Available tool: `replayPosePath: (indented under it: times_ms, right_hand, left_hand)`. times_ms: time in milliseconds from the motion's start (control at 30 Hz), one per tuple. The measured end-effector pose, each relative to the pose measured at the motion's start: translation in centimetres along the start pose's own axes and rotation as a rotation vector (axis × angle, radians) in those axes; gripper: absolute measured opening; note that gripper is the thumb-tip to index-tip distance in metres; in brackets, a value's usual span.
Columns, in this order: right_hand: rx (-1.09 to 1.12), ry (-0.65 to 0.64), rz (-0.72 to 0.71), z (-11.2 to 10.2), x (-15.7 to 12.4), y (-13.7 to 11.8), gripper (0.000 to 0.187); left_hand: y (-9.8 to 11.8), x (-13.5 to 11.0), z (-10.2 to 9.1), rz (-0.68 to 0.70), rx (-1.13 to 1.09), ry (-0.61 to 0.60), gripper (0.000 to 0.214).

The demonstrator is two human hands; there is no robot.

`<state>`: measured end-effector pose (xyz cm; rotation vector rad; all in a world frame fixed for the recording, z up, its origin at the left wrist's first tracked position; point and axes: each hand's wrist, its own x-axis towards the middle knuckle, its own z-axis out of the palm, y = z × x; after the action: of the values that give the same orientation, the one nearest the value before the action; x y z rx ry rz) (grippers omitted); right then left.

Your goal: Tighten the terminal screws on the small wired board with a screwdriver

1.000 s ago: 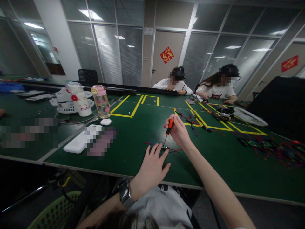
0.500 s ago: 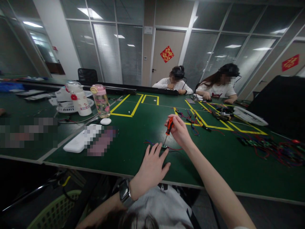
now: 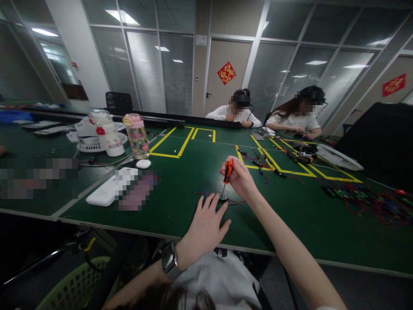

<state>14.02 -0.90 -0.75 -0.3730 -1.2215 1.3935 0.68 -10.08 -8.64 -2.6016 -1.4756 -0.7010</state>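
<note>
My right hand (image 3: 238, 174) is closed around the orange-and-black handle of a screwdriver (image 3: 228, 172). Its thin shaft slants down, and the tip meets a small green circuit board (image 3: 223, 199) on the table. Fingers stretched and spread, my left hand (image 3: 206, 224) lies low over the near side of that board, with fingertips at its edge. Part of the board is hidden by those fingers. Red and dark wires (image 3: 237, 201) run out to the right of it, and blue and red ones (image 3: 200, 192) to the left.
Tangled wired boards (image 3: 371, 196) lie at the right on the green table (image 3: 180, 172). More wired parts (image 3: 258, 161) sit among yellow tape lines. At the left stand a pink-lidded bottle (image 3: 138, 137) and a white bottle (image 3: 109, 135). Two people sit across the table.
My right hand has shifted and turned slightly, and the screwdriver handle stands a little more to the left. The left hand stays in place.
</note>
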Motion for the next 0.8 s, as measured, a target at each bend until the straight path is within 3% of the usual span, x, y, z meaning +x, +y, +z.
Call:
replayPosePath:
  times_ms: [800]
  right_hand:
    - [-0.078, 0.006, -0.058, 0.08, 0.02, -0.10, 0.021]
  left_hand:
    - [-0.05, 0.08, 0.18, -0.005, 0.005, -0.008, 0.043]
